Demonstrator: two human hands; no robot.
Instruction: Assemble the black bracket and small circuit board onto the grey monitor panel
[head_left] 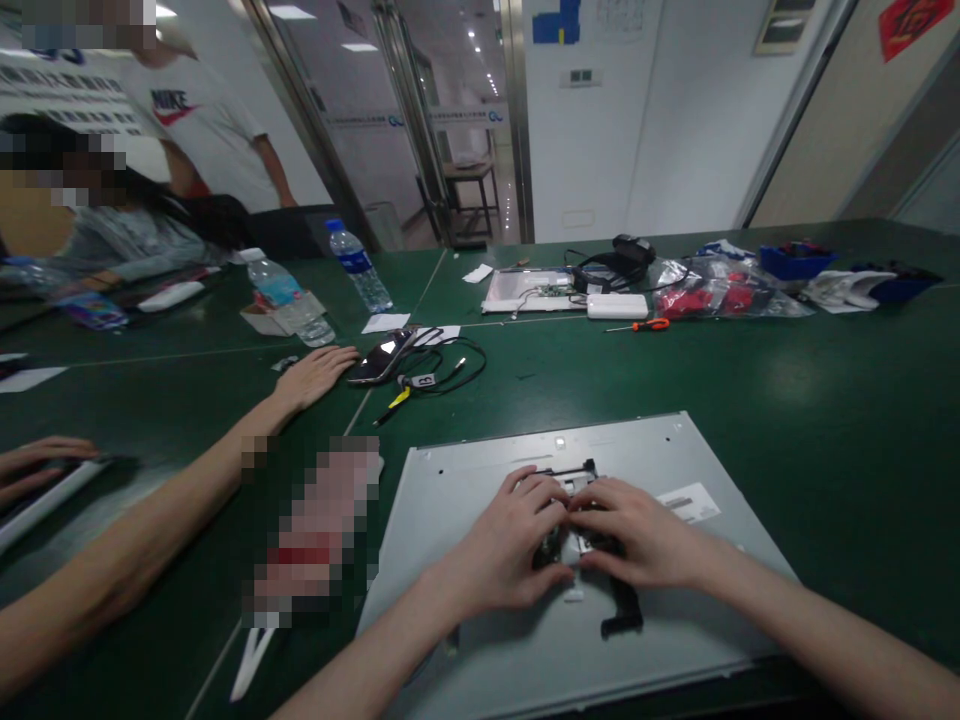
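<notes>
A flat grey metal panel (465, 500) lies in front of me, with a white label (690, 502) on its right part. On its middle sits a black plastic part (622, 610), with one arm reaching toward the front edge. My left hand (517, 535) curls its fingers round the left side of this part. From the right, my right hand (637, 530) grips it too, the fingertips of both hands nearly meeting. Small white pieces show between the hands. My fingers hide much of the part, so I cannot tell whether it is fixed to the panel.
Another person's hand (319, 375) rests beside a phone (382, 357) and black cables (480, 365). Left of the panel lies a blurred-out pinkish item (322, 510). Water bottles (360, 265), an orange screwdriver (649, 325), plastic bags (720, 290) and blue bins (795, 262) stand farther back.
</notes>
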